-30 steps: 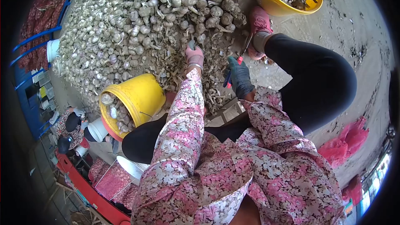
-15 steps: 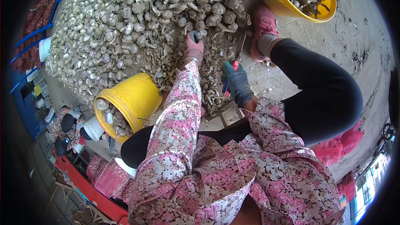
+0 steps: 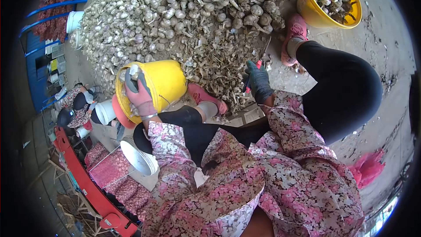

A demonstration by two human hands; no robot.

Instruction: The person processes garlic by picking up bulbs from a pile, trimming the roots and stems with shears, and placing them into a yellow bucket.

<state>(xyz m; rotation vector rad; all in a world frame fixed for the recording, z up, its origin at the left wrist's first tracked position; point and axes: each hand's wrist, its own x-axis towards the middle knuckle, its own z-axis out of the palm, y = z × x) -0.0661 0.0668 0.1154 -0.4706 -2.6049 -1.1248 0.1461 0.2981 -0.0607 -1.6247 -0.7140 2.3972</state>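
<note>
My left hand [image 3: 139, 94], in a pink glove with grey fingers, is at the mouth of a yellow bucket [image 3: 169, 79] lying tipped on its side. A pale garlic bulb [image 3: 133, 71] shows between its fingertips; the palm side is hidden. My right hand [image 3: 260, 83], in a dark grey-green glove, is closed around a red-handled cutting tool [image 3: 258, 64], whose thin end points away from me. Ahead of both hands lie a large heap of garlic bulbs [image 3: 175, 11] and a patch of dry trimmings [image 3: 219, 55].
Another yellow bucket [image 3: 307, 6], upright and holding garlic, stands by my right shoe [image 3: 294, 35]. My left shoe [image 3: 204, 96] rests near the tipped bucket. A white bucket [image 3: 140, 157] is at lower left. Farther left, another person [image 3: 74, 105] sits near red mesh sacks [image 3: 105, 162].
My left hand has moved from the heap's edge, where it held a garlic bulb, back and left to the tipped bucket. My right hand stays beside the trimmings with the tool. The view has shifted.
</note>
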